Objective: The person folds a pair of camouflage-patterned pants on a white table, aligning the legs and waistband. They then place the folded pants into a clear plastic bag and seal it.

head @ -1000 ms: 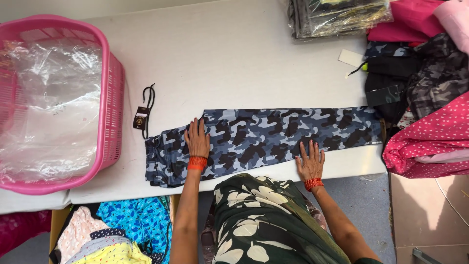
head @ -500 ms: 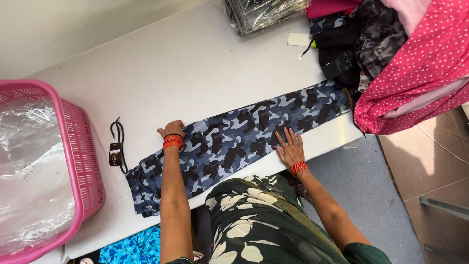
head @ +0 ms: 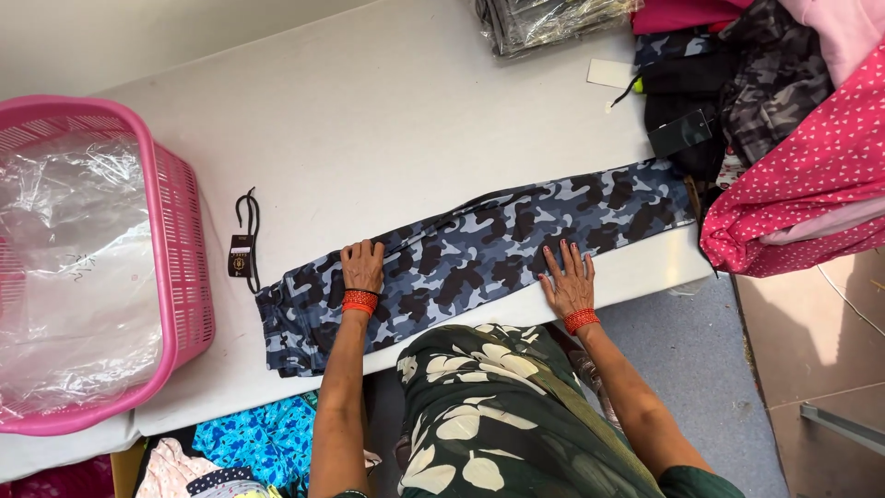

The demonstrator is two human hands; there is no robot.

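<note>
Camo trousers (head: pixel 479 254) flat under both hands

A white table (head: pixel 387 120) fills the middle of the frame. Camouflage trousers (head: pixel 479 254) lie folded lengthwise along its lower edge, from lower left to centre right. Just left of them sits a black tag (head: pixel 241 254) with a cord. A pink basket (head: pixel 180 249) lined with clear plastic stands at the left. A pile of clothes (head: pixel 756 111) covers the upper right corner, with a white card (head: pixel 611 73) beside it and bagged garments (head: pixel 544 20) at the top edge.
</note>
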